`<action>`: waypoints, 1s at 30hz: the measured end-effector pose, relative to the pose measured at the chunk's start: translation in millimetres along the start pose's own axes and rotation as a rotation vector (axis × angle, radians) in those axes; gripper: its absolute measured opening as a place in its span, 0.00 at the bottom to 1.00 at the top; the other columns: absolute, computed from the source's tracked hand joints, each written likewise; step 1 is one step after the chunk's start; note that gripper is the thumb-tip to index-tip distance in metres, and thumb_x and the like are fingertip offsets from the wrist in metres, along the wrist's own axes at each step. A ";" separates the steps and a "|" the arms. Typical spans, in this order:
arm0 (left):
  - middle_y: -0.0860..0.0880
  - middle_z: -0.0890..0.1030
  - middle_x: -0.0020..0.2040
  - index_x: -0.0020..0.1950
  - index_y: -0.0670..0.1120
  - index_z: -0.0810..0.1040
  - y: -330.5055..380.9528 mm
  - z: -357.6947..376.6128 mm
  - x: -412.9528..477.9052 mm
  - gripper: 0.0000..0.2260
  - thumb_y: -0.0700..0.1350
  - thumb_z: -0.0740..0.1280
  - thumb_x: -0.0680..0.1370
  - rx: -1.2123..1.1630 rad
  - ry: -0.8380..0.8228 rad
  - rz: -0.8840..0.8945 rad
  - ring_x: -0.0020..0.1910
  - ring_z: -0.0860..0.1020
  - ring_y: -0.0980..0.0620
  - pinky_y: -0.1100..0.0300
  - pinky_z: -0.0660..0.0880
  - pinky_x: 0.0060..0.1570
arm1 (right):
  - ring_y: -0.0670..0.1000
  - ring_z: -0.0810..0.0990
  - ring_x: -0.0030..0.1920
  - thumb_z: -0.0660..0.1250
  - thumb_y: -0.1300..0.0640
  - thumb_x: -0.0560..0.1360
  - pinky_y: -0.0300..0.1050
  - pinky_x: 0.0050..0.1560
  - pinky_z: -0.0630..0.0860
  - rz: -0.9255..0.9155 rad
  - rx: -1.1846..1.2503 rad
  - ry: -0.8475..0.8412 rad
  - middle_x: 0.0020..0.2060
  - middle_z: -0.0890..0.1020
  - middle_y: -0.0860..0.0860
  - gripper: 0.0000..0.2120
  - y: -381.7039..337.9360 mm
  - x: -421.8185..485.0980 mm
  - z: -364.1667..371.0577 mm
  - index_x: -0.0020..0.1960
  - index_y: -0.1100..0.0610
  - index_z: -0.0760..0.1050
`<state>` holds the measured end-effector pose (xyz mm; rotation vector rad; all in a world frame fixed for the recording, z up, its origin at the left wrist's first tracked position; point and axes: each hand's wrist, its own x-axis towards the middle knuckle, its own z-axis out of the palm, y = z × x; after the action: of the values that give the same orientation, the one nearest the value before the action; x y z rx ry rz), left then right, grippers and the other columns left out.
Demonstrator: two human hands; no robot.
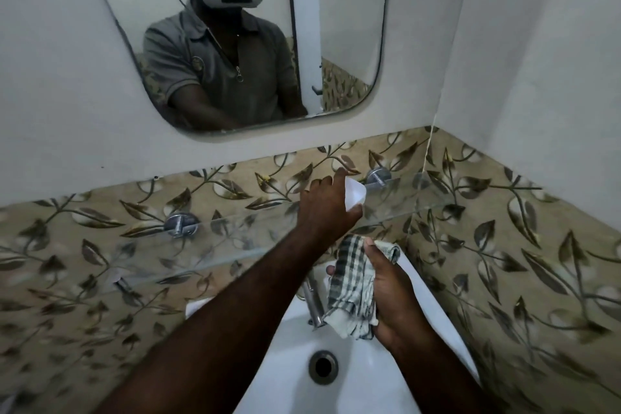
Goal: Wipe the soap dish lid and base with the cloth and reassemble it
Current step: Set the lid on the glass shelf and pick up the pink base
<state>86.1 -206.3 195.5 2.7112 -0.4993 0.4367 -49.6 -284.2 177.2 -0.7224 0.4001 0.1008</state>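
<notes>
Soap dish (355, 199) is up at the right end of the glass shelf (424, 209), just beside the right-hand bracket (378, 176), and your left hand (322, 208) has it: fingers curled over the top, thumb underneath, so that grip is pinching the dish. Only a bit of white plastic pokes out past your fingers, and I can't tell if that's the lid, the base, or both still clipped together, or whether it's actually touching the shelf.

Handling-wise, my guess is thin moulded plastic: very light, stiff, won't mind a squeeze. The catch is soap film, which would make it slick, and the glossy finish won't help. I'd hold it by the long side walls rather than the smooth top, and if the two halves are only sitting on each other, keep a finger under the base so it doesn't drop out.

Your right hand (395, 296) is over the sink (295, 346), near the tap (314, 304), with its grip bunched round the checked cloth (351, 282). Soft and floppy, so fold a pad over your fingertips for getting into corners.

The shelf is glass, so set things on it gently. Doing the wiping low over the sink seems safer if it slips.
</notes>
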 end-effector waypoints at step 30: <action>0.40 0.72 0.64 0.70 0.41 0.68 -204.5 61.5 -268.7 0.33 0.51 0.73 0.69 -0.178 0.082 -0.880 0.63 0.70 0.39 0.46 0.71 0.61 | 0.51 0.73 0.21 0.68 0.60 0.76 0.41 0.24 0.73 0.334 -0.632 0.058 0.27 0.75 0.56 0.06 172.4 36.4 -23.3 0.49 0.63 0.78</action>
<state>-59.0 25.3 -12.2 2.4141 0.6384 0.2299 -62.5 -172.1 39.8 -1.2773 0.5497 0.5398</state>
